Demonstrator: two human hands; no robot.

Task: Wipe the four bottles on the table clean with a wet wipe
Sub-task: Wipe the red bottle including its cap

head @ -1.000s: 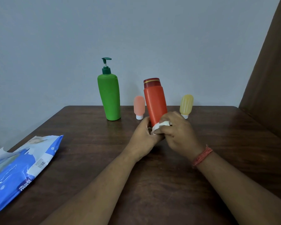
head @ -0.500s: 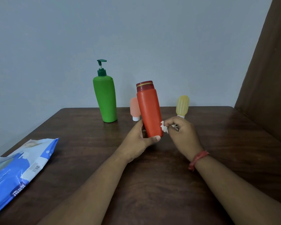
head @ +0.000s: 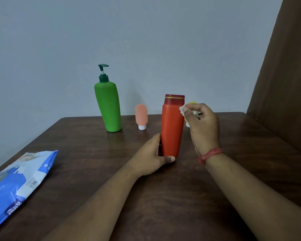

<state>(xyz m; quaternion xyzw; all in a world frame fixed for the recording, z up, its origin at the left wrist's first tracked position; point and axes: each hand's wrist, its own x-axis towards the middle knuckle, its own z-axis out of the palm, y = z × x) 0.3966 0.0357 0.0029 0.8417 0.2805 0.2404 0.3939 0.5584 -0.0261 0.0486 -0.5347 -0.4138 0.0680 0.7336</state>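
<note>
Item: red bottle [head: 172, 129], upright near the middle of the counter [head: 163, 197], dark red cap uppermost. Left hand [head: 153, 157] grips its base, thumb across the front, fingers curled behind; judged a steadying hold so the body does not tip or turn under rubbing.

Item: wet wipe [head: 185, 110], white, bunched small. Right hand [head: 202, 126] pinches it between fingertips and thumb and presses it to the bottle's upper right shoulder, just under the cap; wrist raised, forearm off the counter, red thread band at the wrist.

Item: green pump bottle [head: 109, 106], toward the far edge, left of the pair, untouched.

Item: pink tube [head: 141, 116], cap down, between green and red bottles.

Item: yellow tube [head: 192, 102], mostly hidden behind the right hand.

Item: blue wipes packet [head: 16, 188], lying flat at the near left edge, well apart from the bottles.
</note>
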